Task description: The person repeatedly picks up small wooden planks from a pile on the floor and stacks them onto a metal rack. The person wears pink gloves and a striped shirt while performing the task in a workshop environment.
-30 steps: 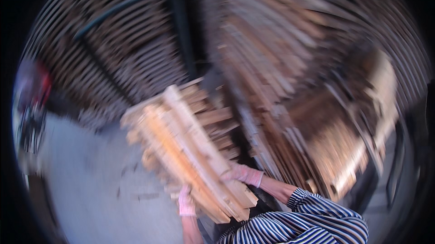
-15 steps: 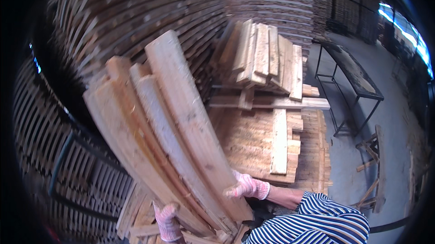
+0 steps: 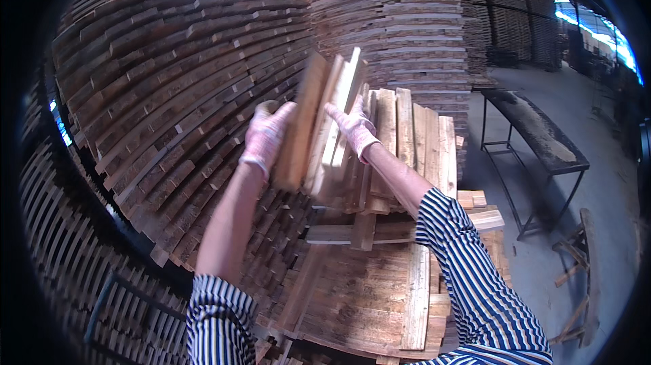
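Observation:
A bundle of short wooden boards (image 3: 319, 128) stands nearly on end in front of me, held between both gloved hands. My left hand (image 3: 266, 136) in a pink glove presses against the bundle's left face. My right hand (image 3: 354, 126), also gloved, grips its right side. Both arms reach forward and up in blue-and-white striped sleeves. The bundle is over a stack of similar boards (image 3: 413, 138) lying flat on a lower pile (image 3: 380, 297).
Tall walls of stacked wood slats (image 3: 176, 94) rise to the left and behind. A dark metal-framed bench (image 3: 536, 141) stands on the concrete floor (image 3: 597, 182) to the right, with a small wooden trestle (image 3: 576, 270) beside it.
The bundle has gone from resting low and slanted near my chest to being raised at arm's length over the stack. My view has turned toward the stacks.

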